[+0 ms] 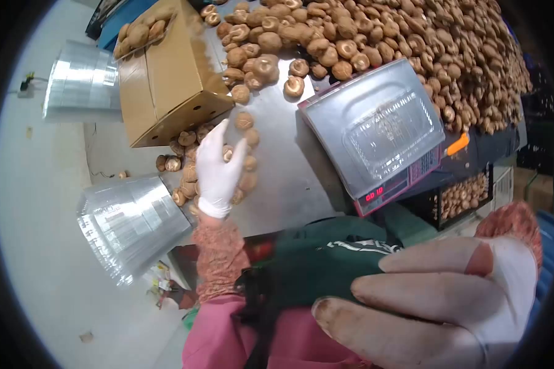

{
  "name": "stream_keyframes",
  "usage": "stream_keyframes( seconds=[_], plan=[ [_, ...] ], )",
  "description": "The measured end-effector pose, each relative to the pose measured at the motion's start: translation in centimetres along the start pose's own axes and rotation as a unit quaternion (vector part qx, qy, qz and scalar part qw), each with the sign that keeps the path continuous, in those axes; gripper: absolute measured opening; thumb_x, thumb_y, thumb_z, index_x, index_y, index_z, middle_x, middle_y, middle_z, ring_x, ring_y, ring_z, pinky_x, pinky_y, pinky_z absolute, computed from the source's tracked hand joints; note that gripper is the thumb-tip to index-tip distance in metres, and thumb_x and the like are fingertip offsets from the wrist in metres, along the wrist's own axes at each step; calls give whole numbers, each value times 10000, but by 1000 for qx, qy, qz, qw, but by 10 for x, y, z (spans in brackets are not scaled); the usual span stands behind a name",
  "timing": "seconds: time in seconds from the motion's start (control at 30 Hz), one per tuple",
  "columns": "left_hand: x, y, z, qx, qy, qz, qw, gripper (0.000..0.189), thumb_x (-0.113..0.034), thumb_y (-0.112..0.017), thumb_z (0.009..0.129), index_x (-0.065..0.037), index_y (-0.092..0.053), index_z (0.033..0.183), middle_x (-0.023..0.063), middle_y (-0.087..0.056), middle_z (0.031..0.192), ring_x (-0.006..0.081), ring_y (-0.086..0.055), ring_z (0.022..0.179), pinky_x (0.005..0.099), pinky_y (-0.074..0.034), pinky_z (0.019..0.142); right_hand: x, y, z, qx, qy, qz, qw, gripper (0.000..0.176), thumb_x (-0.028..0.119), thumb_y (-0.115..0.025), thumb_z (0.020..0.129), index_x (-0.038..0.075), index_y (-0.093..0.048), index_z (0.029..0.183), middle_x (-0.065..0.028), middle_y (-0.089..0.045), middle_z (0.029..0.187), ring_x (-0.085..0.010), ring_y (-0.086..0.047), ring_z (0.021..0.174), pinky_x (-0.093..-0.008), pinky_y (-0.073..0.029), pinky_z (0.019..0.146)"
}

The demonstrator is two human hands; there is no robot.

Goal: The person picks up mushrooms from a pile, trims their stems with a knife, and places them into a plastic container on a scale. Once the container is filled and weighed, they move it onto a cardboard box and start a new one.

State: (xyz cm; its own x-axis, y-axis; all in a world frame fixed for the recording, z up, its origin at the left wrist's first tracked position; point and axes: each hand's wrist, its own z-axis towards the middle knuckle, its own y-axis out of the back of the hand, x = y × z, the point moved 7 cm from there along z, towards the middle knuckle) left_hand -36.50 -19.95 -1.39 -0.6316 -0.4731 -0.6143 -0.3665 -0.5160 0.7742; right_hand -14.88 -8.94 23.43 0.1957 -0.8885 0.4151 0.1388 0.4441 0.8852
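- Left hand [218, 172] is spreading its fingers over loose mushrooms [244, 120], left of the scale [381, 192].
- Right hand [437, 295] is extending open fingers below the scale.
- Cardboard box [166, 80] is crowding these mushrooms.

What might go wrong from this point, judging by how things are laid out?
The left hand is among loose mushrooms, so a careless sweep might send some rolling. The clear tray just sits on the scale and looks light, so a bump could shift it. The right hand, large in the foreground, hides part of the view, so a slip behind it might go unseen.
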Motion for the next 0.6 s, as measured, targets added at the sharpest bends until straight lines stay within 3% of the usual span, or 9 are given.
stream_keyframes(
  seconds=[0.03, 0.1, 0.17, 0.27, 0.37, 0.5, 0.6],
  plan=[
    [-7, -8, 0, 10, 6, -17, 1000, 464, -128, -737, 871, 16, -607, 1293, 184, -661, 1234, 296, -632, 1139, 359, -471, 1006, 2, 1, -4, -14, 4, 23, 1000, 387, 189, -692, 780, 6, -655, 1119, -173, -671, 1067, -326, -641, 951, -385, -510, 831],
    [-34, -7, 1, -22, -75, 5, 997, 445, -102, -741, 863, 33, -614, 1267, 175, -669, 1207, 277, -639, 1116, 351, -481, 985, 3, 4, -12, -34, 3, 57, 998, 360, 191, -694, 768, 17, -671, 1083, -157, -674, 1040, -303, -641, 913, -373, -513, 795],
    [-41, 20, -5, -86, -42, 27, 995, 408, -91, -725, 881, 38, -627, 1255, 165, -673, 1210, 267, -637, 1124, 349, -478, 992, 5, 10, -20, -60, 8, 89, 994, 334, 192, -697, 756, 28, -687, 1047, -141, -678, 1014, -279, -641, 875, -361, -517, 758],
    [-18, 84, -30, -198, 94, 51, 974, 347, -70, -690, 920, 42, -646, 1245, 157, -673, 1212, 245, -636, 1116, 341, -475, 995, 5, 25, -39, -105, -3, 140, 985, 295, 194, -700, 739, 44, -711, 992, -116, -684, 974, -243, -640, 818, -343, -522, 702],
    [-21, 116, -62, -220, 75, 116, 966, 330, -69, -697, 898, 41, -651, 1205, 182, -685, 1164, 281, -661, 1039, 377, -503, 950, 1, 44, -65, -158, -20, 201, 967, 258, 197, -704, 721, 60, -735, 938, -92, -690, 934, -207, -639, 760, -325, -527, 647],
    [-73, 62, -97, -182, 77, 108, 974, 331, -69, -705, 888, 24, -655, 1201, 183, -684, 1162, 304, -648, 1086, 382, -484, 968, -24, 63, -115, -209, -83, 260, 939, 214, 199, -709, 697, 82, -767, 866, -59, -698, 881, -159, -638, 684, -301, -534, 573],
    [-117, -7, -123, -152, 96, 71, 981, 337, -33, -690, 893, 32, -640, 1220, 179, -677, 1179, 317, -642, 1101, 392, -474, 991, -68, 59, -196, -96, -20, 158, 983, 417, 121, -723, 698, 21, -685, 1101, -118, -693, 968, -232, -672, 759, -368, -565, 640]
  ],
)
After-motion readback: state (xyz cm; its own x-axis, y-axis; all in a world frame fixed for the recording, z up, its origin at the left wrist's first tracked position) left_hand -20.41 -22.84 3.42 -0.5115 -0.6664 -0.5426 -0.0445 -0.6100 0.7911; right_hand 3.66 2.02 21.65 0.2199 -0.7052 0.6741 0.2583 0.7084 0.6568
